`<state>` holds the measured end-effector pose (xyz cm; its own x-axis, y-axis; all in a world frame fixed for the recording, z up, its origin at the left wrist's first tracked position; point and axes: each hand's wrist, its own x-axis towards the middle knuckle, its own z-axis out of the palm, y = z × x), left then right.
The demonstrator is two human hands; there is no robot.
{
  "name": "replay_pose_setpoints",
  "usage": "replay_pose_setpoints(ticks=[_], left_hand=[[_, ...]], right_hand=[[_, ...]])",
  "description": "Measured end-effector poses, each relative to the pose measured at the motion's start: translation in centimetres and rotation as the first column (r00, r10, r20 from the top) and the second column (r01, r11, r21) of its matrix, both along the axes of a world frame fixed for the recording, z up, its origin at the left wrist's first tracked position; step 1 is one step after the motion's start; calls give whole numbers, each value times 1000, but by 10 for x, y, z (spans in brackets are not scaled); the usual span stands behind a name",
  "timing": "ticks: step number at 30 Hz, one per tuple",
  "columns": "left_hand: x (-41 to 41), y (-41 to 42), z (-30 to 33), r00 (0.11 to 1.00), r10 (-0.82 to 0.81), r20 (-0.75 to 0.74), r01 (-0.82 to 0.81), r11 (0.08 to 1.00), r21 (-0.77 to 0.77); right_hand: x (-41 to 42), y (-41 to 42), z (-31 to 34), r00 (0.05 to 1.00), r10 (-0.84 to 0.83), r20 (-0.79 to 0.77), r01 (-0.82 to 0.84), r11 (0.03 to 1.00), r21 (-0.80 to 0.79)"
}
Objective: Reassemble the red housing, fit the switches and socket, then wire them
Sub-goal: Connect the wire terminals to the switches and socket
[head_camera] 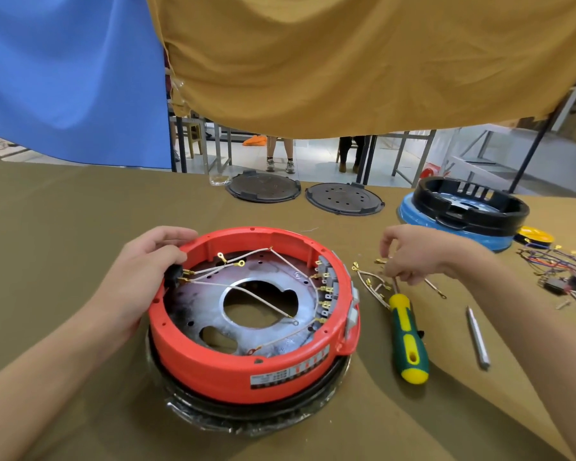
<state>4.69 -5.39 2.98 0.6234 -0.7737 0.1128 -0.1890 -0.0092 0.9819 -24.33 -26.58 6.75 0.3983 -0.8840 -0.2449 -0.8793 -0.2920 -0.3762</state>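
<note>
The red housing (246, 367) sits upside down on the table in front of me, a metal plate (210, 294) inside it. Grey switches (326, 277) line its right inner wall, and a black socket (173, 274) sits at the left wall. White wires with gold terminals (246, 287) run across the plate between them. My left hand (147, 261) grips the housing's left rim beside the socket. My right hand (409, 257) hovers to the right of the housing and pinches at loose white wires (373, 284) lying on the cloth.
A green and yellow screwdriver (408, 337) lies right of the housing, a metal rod (478, 337) beyond it. Further right lies a tangle of coloured wires (559, 264). At the back stand two dark round plates (263, 188) (345, 199) and a blue and black housing (463, 211).
</note>
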Motion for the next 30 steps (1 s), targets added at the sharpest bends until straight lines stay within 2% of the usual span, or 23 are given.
replay_pose_setpoints(ticks=[4, 6, 8, 10, 14, 18, 21, 23, 26, 30], left_hand=[[-3, 0, -2, 1000, -3, -5, 3, 1000, -16], [-6, 0, -3, 1000, -5, -8, 5, 1000, -30], [-8, 1, -4, 1000, -7, -13, 7, 999, -39], [-8, 0, -5, 1000, -7, -20, 6, 999, -45], [-8, 0, -5, 1000, -14, -16, 14, 999, -41], [-7, 0, -6, 1000, -18, -23, 17, 999, -46], [-6, -1, -6, 1000, -25, -16, 25, 999, -46], [-5, -1, -6, 999, -28, -17, 27, 998, -50], [-4, -1, -7, 999, -37, -16, 36, 998, -45], [-4, -2, -7, 999, -34, -10, 33, 998, -48]], right_hand=[[-10, 0, 2, 965, 2, -262, 4, 1000, 25], [-10, 0, -1, 933, 29, -359, -46, 998, -40], [-5, 0, -4, 952, 47, -303, -106, 978, -181], [3, 1, -9, 975, 60, -213, -114, 962, -247], [13, 5, -20, 982, 28, -186, -64, 979, -193], [9, 2, -19, 980, 67, -187, -90, 989, -120], [0, -3, -16, 994, 55, -90, -64, 992, -109], [-6, -7, -13, 999, 43, -22, -45, 991, -128], [-9, -10, -12, 995, 96, -25, -99, 982, -163], [-6, -10, -9, 984, 141, 106, -97, 934, -345]])
